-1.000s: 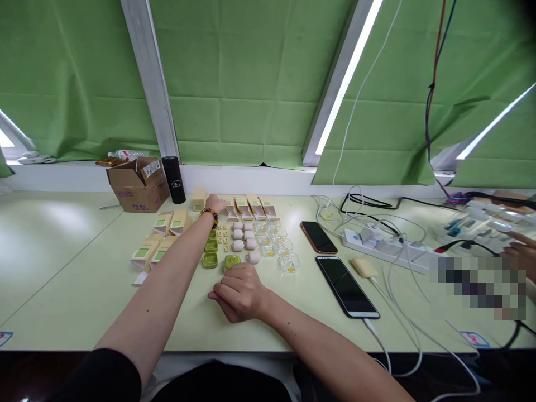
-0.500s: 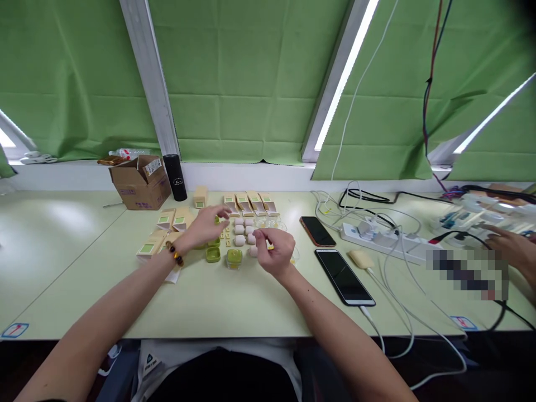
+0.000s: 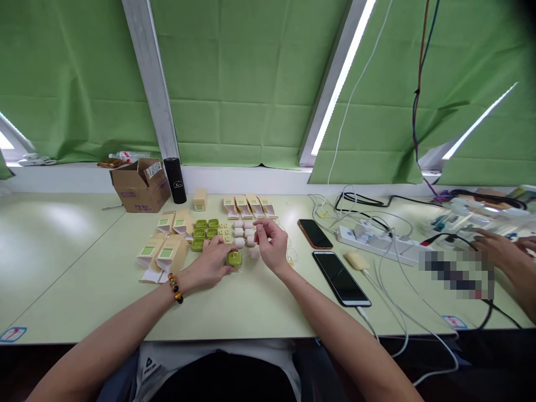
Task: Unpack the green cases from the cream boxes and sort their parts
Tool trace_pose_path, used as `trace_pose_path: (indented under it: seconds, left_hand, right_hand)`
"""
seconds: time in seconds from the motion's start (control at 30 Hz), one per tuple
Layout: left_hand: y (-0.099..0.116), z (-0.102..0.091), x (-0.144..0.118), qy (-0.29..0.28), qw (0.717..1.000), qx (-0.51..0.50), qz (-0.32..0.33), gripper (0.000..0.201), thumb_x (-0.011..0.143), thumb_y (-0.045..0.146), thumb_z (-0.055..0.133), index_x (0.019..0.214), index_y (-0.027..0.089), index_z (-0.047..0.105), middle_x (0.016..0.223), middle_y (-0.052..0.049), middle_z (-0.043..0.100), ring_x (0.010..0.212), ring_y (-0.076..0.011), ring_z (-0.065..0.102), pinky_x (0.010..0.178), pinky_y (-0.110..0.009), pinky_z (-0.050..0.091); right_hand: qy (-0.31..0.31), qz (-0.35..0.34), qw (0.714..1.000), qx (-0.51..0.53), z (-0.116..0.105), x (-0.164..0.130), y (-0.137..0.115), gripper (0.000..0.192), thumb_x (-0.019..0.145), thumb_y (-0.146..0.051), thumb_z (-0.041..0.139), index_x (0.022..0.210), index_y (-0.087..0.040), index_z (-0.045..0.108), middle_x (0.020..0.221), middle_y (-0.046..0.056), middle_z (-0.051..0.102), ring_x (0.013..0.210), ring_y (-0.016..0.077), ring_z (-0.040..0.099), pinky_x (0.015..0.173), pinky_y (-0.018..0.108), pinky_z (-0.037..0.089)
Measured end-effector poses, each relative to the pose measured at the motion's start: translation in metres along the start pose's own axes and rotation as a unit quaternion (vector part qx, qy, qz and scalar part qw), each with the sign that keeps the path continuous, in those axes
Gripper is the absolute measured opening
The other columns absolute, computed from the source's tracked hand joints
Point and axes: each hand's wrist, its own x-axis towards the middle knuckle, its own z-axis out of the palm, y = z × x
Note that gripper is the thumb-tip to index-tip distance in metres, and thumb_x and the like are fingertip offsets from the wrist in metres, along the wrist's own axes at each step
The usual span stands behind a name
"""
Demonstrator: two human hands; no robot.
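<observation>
My left hand (image 3: 211,262), with a beaded bracelet at the wrist, has thumb and fingers closed about the left side of a small clear jar with a green lid (image 3: 235,258). Beside it lie several green square lids or cups (image 3: 200,233) and small yellow pieces (image 3: 226,231). Over the right side of several pale pink cylinders (image 3: 238,232) is my right hand (image 3: 273,244), its fingers curled and thumb near the fingertips. Whatever it may hold is hidden. Clear round pieces (image 3: 292,256) show partly beside it.
Open cream cartons stand at left (image 3: 172,252) and back (image 3: 251,206). Farther back are a cardboard box (image 3: 141,187) and black bottle (image 3: 175,180). Two phones (image 3: 341,278), a power strip (image 3: 377,244) and cables lie right. Another person's hand (image 3: 498,251) is at far right.
My left hand has come down and nearer from above the green pieces to the green-lidded jar, closing at its side. My right hand has turned slightly and shifted a little left.
</observation>
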Motion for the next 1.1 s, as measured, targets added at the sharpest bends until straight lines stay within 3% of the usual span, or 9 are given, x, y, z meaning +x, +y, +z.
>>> trace_pose_path:
  seconds: [0.17, 0.33, 0.47, 0.6, 0.9, 1.1]
  left_hand:
    - [-0.011, 0.002, -0.004, 0.083, 0.99, -0.091, -0.061, 0.043, 0.085, 0.045, 0.078, 0.123, 0.025, 0.074, 0.118, -0.011, 0.07, 0.115, -0.0314, 0.062, 0.104, -0.047, 0.05]
    - [-0.017, -0.008, 0.002, 0.159, 0.953, -0.238, -0.097, 0.049, 0.086, 0.061, 0.075, 0.116, 0.023, 0.077, 0.112, -0.01, 0.077, 0.104, -0.0283, 0.072, 0.092, -0.039, 0.058]
    - [-0.018, -0.01, 0.002, 0.169, 0.922, -0.33, -0.115, 0.066, 0.081, 0.073, 0.074, 0.12, 0.019, 0.076, 0.101, -0.01, 0.08, 0.094, -0.0275, 0.075, 0.083, -0.037, 0.059]
    - [-0.017, -0.003, 0.0, 0.196, 0.899, -0.363, -0.144, 0.073, 0.074, 0.076, 0.078, 0.119, 0.018, 0.076, 0.106, -0.012, 0.081, 0.094, -0.0275, 0.075, 0.083, -0.038, 0.06]
    - [-0.008, 0.007, -0.006, 0.221, 0.896, -0.371, -0.097, 0.059, 0.074, 0.07, 0.083, 0.107, 0.022, 0.081, 0.105, -0.011, 0.078, 0.099, -0.0279, 0.073, 0.084, -0.04, 0.061]
    - [-0.007, 0.001, -0.006, 0.241, 0.896, -0.365, -0.07, 0.061, 0.085, 0.067, 0.075, 0.122, 0.019, 0.077, 0.121, -0.014, 0.076, 0.112, -0.0292, 0.071, 0.097, -0.042, 0.059]
  right_hand:
    - [-0.022, -0.076, 0.994, -0.076, 0.005, -0.017, 0.01, 0.015, 0.099, -0.028, 0.058, 0.108, -0.021, 0.069, 0.071, 0.0, 0.068, 0.062, 0.0162, 0.06, 0.056, 0.029, 0.046]
    - [-0.049, -0.17, 0.98, -0.093, 0.013, -0.027, 0.007, 0.029, 0.093, -0.016, 0.058, 0.121, -0.024, 0.064, 0.095, 0.007, 0.07, 0.087, 0.0237, 0.063, 0.065, 0.036, 0.051]
    - [-0.085, -0.168, 0.979, -0.074, 0.019, -0.034, 0.007, 0.049, 0.087, -0.016, 0.066, 0.134, -0.026, 0.055, 0.118, 0.011, 0.067, 0.104, 0.0282, 0.063, 0.069, 0.038, 0.054]
    - [-0.103, -0.15, 0.98, -0.079, 0.024, -0.038, 0.011, 0.064, 0.083, -0.024, 0.078, 0.139, -0.028, 0.048, 0.132, 0.013, 0.061, 0.118, 0.0321, 0.06, 0.081, 0.044, 0.058]
    - [-0.087, -0.179, 0.976, -0.092, 0.032, -0.042, 0.013, 0.06, 0.08, -0.022, 0.081, 0.132, -0.028, 0.05, 0.123, 0.012, 0.064, 0.112, 0.0314, 0.06, 0.079, 0.043, 0.057]
    - [-0.134, -0.124, 0.983, -0.015, 0.029, -0.043, 0.011, 0.064, 0.086, -0.03, 0.077, 0.142, -0.027, 0.046, 0.128, 0.012, 0.062, 0.109, 0.0281, 0.064, 0.085, 0.044, 0.059]
